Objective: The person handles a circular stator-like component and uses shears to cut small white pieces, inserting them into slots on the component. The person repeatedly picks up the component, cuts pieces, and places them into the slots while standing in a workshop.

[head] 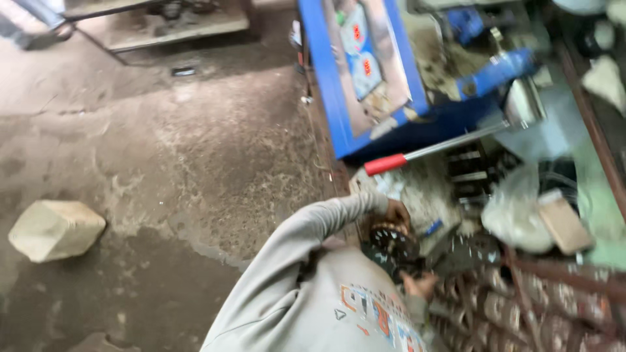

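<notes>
- The place is a workshop for metal or motor repair, rough and dirty.
- The floor (163, 150) is bare concrete with dark oil stains and dust, and a pale stone block (55, 228) lies on it.
- A blue machine (365, 78) stands at the top, with a long metal lever (450, 143) that ends in a red grip (385, 163).
- Beside it, the workbench (587, 195) is crowded with metal parts, a plastic bag (515, 208) and a small wooden block (564, 225).
- Rows of copper-coloured wound coils (515, 313) lie at the lower right, next to a round motor part (393, 240).
</notes>
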